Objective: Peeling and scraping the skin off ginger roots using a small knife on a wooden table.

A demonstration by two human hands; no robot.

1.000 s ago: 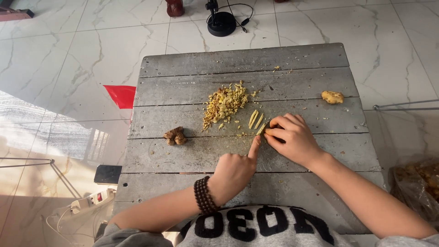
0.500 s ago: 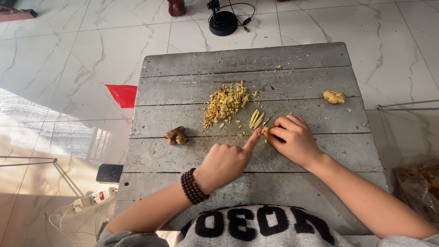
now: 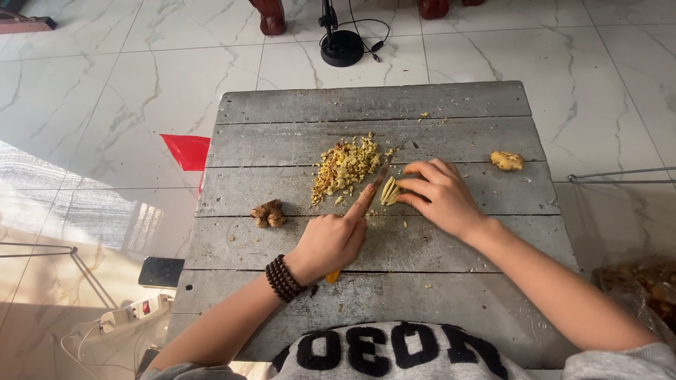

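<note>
Gripping one knife (image 3: 377, 184), the left hand (image 3: 331, 243) extends its forefinger along the blade; right hand (image 3: 440, 193) fingers clamp one ginger slice bundle (image 3: 389, 191) mid-table (image 3: 296, 243), beside one chopped pile (image 3: 345, 165) and two whole pieces.

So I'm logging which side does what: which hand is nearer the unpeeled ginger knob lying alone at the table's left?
Left. The left hand, gripping a knife, is just right of the ginger knob. The right hand is farther right, pinning ginger slices.
</note>
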